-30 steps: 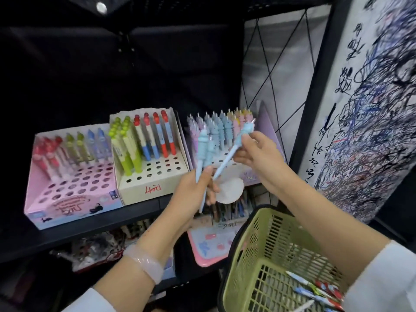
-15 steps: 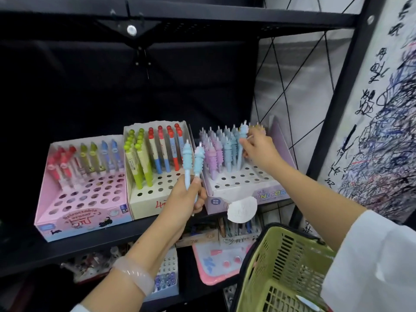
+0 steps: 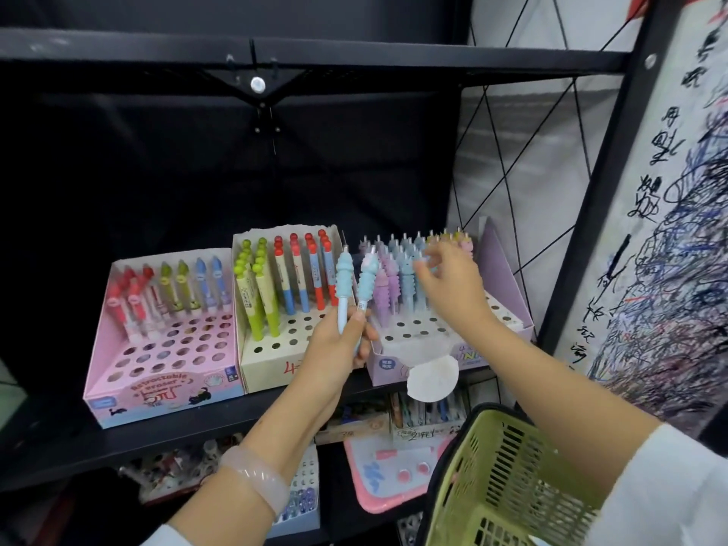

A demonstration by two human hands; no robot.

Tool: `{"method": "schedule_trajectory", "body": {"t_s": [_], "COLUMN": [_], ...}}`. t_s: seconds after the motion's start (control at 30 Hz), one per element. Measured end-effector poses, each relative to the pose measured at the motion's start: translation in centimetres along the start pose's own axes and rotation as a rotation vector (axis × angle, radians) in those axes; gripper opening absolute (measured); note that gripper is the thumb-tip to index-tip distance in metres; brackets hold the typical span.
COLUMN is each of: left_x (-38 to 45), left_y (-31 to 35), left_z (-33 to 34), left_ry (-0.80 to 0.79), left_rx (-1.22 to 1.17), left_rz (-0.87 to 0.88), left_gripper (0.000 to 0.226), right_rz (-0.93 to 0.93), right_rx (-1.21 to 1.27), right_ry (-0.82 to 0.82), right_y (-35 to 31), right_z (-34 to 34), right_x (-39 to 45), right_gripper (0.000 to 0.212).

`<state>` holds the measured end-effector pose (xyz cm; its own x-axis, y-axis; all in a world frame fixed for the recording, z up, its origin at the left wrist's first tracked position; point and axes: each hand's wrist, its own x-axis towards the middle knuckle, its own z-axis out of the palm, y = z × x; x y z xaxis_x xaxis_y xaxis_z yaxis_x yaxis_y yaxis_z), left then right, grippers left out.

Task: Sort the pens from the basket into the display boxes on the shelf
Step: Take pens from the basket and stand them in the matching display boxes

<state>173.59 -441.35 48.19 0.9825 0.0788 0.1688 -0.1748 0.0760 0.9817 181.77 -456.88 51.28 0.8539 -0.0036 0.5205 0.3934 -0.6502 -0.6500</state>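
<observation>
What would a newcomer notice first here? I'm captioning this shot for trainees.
Likely the left hand at centre, gripping two light blue pens upright before the shelf. Behind them stand three display boxes: pink at left, cream in the middle, lilac at right, where the right hand reaches among the pastel pens. A green basket sits lower right.

Pink display box (image 3: 165, 382); cream box (image 3: 272, 360); lilac box (image 3: 508, 266); green basket (image 3: 508, 482); 2 light-blue pens (image 3: 356, 287).
</observation>
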Motion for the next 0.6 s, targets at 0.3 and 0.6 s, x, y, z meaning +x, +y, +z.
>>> {"method": "schedule_trajectory", "body": {"t_s": [0.3,0.6], "left_x": [-0.5,-0.4], "left_y": [0.4,0.3], "left_z": [1.5,0.6], "left_ry": [-0.029,0.033], "left_rx": [0.043,0.013], "left_rz": [-0.03,-0.096], "left_gripper": [0.017,0.028], "right_rz": [0.178,0.137], "right_rx": [0.591,0.161], "right_ry": [-0.11,0.031], "right_y": [-3.1,2.5], "right_z": [-2.2,-3.7], "right_x": [-0.8,2.7], "right_gripper": [0.015,0.019]}}
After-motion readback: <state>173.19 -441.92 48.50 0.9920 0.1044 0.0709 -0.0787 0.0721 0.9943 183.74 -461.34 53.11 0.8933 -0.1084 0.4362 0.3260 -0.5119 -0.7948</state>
